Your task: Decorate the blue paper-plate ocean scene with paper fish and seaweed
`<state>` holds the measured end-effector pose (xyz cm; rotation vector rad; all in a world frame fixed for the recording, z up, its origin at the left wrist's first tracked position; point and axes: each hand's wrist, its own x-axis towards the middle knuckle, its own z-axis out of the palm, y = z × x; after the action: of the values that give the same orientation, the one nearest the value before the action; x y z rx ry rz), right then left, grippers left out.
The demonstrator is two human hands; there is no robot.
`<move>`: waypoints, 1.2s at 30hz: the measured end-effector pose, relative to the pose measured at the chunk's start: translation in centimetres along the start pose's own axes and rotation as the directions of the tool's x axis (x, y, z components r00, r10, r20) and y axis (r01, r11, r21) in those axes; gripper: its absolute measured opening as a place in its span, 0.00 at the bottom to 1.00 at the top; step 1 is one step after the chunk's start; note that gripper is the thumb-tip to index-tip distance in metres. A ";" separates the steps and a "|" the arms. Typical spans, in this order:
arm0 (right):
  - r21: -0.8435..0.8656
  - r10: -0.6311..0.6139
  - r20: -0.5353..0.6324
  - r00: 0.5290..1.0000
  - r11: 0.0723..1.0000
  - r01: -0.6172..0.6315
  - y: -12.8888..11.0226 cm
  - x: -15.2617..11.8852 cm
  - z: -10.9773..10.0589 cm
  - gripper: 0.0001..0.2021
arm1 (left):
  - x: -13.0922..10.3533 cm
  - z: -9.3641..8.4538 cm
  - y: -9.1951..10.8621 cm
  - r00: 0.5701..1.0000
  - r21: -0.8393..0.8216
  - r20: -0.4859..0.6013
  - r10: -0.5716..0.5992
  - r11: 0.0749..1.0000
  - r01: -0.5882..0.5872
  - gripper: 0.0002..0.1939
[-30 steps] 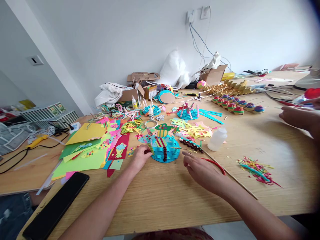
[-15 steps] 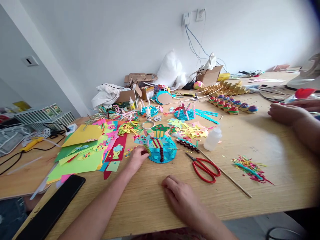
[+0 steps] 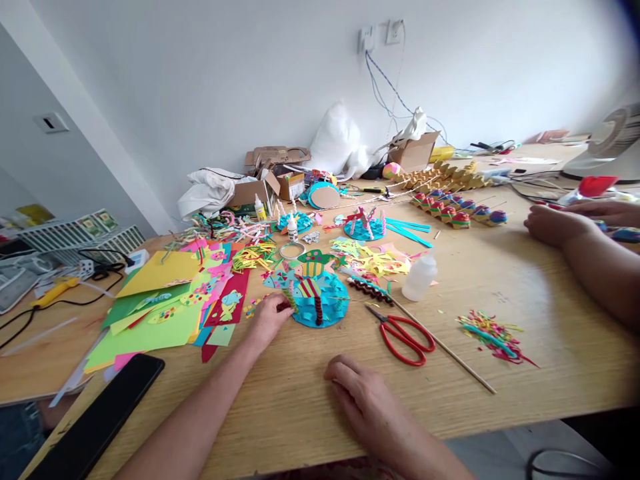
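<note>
Head view: a blue craft disc (image 3: 332,315) lies left of the red-handled scissors (image 3: 388,321), topped by a striped paper fish (image 3: 307,288).
Left hand (image 3: 271,321): well left of the scissors, apparently pinching the green coil (image 3: 291,299).
Right hand (image 3: 363,397): left of the scissors, fingers curled; any grip I cannot tell.
Disc handling: probably light, stiffish; coil likely crushable, best held low.

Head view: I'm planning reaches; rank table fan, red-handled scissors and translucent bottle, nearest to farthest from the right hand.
1. Red-handled scissors, ahead-right
2. Translucent bottle, beyond the scissors
3. Table fan, far back right
</note>
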<state>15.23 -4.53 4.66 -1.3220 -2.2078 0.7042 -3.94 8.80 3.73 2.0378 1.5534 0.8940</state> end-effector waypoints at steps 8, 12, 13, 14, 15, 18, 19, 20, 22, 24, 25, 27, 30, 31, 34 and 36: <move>-0.306 0.210 -0.242 0.947 0.910 -0.280 4.5 0.3 -8.8 0.10 | 0.0 -0.1 0.0 1.000 0.000 0.003 0.020 1.000 -0.020 0.03; -0.466 0.312 -0.152 0.938 0.814 -0.347 6.5 3.1 -10.4 0.11 | 0.0 -0.1 0.0 1.000 0.000 0.004 0.019 1.000 -0.019 0.03; -0.502 0.323 -0.126 0.938 0.795 -0.341 6.8 3.7 -10.3 0.12 | 0.0 0.0 0.0 1.000 0.002 0.002 0.017 1.000 -0.017 0.03; -0.532 0.325 -0.101 0.940 0.781 -0.327 7.2 4.4 -10.2 0.12 | 0.0 0.0 0.0 1.000 0.004 0.000 0.016 1.000 -0.016 0.04; -0.561 0.323 -0.083 0.943 0.767 -0.312 7.5 4.9 -10.1 0.12 | 0.0 0.0 0.0 1.000 0.005 -0.001 0.014 1.000 -0.014 0.04; -0.614 0.321 -0.053 0.946 0.736 -0.284 8.3 6.1 -9.9 0.11 | 0.0 0.0 0.0 1.000 0.009 -0.003 0.010 1.000 -0.010 0.04; -0.622 0.326 -0.051 0.944 0.729 -0.286 8.4 6.4 -9.9 0.11 | 0.0 -0.1 0.1 1.000 0.010 -0.003 0.009 1.000 -0.009 0.04; -0.626 0.334 -0.052 0.941 0.723 -0.291 8.6 6.7 -9.9 0.11 | 0.0 -0.1 0.1 1.000 0.011 -0.003 0.010 1.000 -0.010 0.04; -0.631 0.351 -0.058 0.935 0.712 -0.307 8.8 7.1 -9.8 0.12 | 0.0 -0.1 0.2 1.000 0.012 -0.003 0.011 1.000 -0.011 0.05; -0.637 0.363 -0.063 0.930 0.703 -0.318 8.9 7.4 -9.7 0.12 | 0.0 -0.2 0.4 1.000 0.011 -0.002 0.013 1.000 -0.013 0.05; -0.639 0.368 -0.065 0.928 0.699 -0.322 8.9 7.5 -9.7 0.12 | 0.0 -0.2 0.4 1.000 0.010 -0.001 0.014 1.000 -0.014 0.06; -0.642 0.375 -0.069 0.924 0.692 -0.329 8.9 7.6 -9.5 0.13 | 0.0 -0.2 0.5 1.000 0.008 0.001 0.015 1.000 -0.015 0.06; -0.646 0.385 -0.078 0.920 0.683 -0.341 8.9 7.7 -9.5 0.12 | 0.0 -0.3 0.5 1.000 0.006 0.004 0.013 1.000 -0.013 0.06; -0.648 0.388 -0.082 0.918 0.679 -0.345 8.9 7.7 -9.5 0.13 | 0.0 -0.3 0.5 1.000 0.006 0.004 0.012 1.000 -0.012 0.06; -0.649 0.394 -0.101 0.914 0.670 -0.360 9.0 7.8 -9.6 0.13 | 0.0 -0.3 0.5 1.000 0.007 0.005 0.012 1.000 -0.012 0.05; -0.648 0.391 -0.114 0.913 0.667 -0.367 9.0 7.9 -9.7 0.13 | 0.0 -0.3 0.5 1.000 0.007 0.006 0.015 1.000 -0.015 0.05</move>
<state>23.79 7.99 7.31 -2.1818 -2.3218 0.0280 -3.78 8.60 4.28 2.0580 1.5420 0.8880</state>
